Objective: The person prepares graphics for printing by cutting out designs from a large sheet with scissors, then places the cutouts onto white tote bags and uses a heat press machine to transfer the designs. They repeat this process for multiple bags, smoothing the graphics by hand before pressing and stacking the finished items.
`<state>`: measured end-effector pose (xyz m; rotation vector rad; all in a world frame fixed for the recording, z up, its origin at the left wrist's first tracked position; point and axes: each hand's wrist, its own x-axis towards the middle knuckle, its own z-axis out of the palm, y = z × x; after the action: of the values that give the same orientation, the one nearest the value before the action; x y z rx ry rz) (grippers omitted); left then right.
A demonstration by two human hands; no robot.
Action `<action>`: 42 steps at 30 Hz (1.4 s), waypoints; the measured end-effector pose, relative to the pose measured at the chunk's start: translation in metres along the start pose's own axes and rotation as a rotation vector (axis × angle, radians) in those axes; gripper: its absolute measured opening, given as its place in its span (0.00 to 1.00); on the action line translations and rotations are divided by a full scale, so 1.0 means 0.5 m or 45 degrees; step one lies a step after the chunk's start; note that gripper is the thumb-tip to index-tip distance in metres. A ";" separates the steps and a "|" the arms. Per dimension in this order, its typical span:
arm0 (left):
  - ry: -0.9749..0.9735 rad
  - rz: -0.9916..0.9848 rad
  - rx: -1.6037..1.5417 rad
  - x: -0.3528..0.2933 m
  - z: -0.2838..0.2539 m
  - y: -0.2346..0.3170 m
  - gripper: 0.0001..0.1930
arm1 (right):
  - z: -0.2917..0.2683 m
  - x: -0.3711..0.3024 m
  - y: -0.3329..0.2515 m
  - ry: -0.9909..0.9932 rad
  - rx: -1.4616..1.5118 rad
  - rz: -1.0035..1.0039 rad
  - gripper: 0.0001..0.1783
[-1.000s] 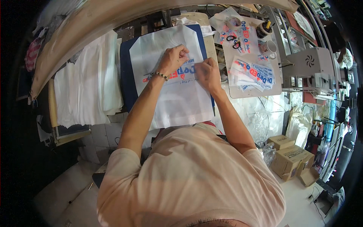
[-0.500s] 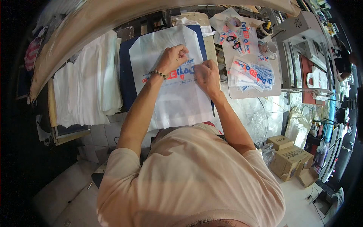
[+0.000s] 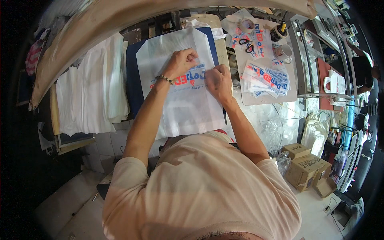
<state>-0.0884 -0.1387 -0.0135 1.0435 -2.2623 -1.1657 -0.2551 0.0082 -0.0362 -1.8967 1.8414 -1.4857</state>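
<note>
A white fabric-like bag (image 3: 188,110) with a red and blue print (image 3: 188,80) lies flat over a dark blue board (image 3: 135,76). My left hand (image 3: 184,62) is closed just above the print, its fingers curled inward. To its right, my right hand (image 3: 219,83) is also closed, at the print's right end beside the bag's edge. Motion smears its fingertips. Whatever either hand pinches is hidden or too small to name. A beaded bracelet (image 3: 164,79) circles my left wrist.
Stacked white bags (image 3: 88,88) hang at the left. On the right-hand table (image 3: 262,99) lie printed clear sheets (image 3: 266,80), black scissors (image 3: 248,46), a tape roll (image 3: 246,26) and a mug (image 3: 283,52). Farther right, a white bag (image 3: 337,84) rests on a reddish press bed (image 3: 325,68); cartons (image 3: 306,170) stand below.
The grey box-shaped press head at the right has moved out of its place, uncovering the reddish bed. A co-worker there has shifted. My hands stay nearly where they were, moving only slightly.
</note>
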 end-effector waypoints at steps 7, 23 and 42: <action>-0.034 -0.020 -0.013 0.001 -0.017 -0.014 0.12 | 0.002 -0.001 0.003 0.005 -0.011 -0.004 0.04; 0.109 -0.058 -0.100 0.003 -0.034 -0.027 0.07 | 0.004 -0.002 0.007 0.008 0.007 -0.035 0.04; -0.030 -0.120 -0.188 -0.008 -0.049 -0.046 0.09 | 0.003 0.000 0.002 -0.012 0.055 0.002 0.06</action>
<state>-0.0602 -0.1573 -0.0179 1.0940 -2.1274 -1.3673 -0.2546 0.0072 -0.0376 -1.8796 1.7916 -1.5008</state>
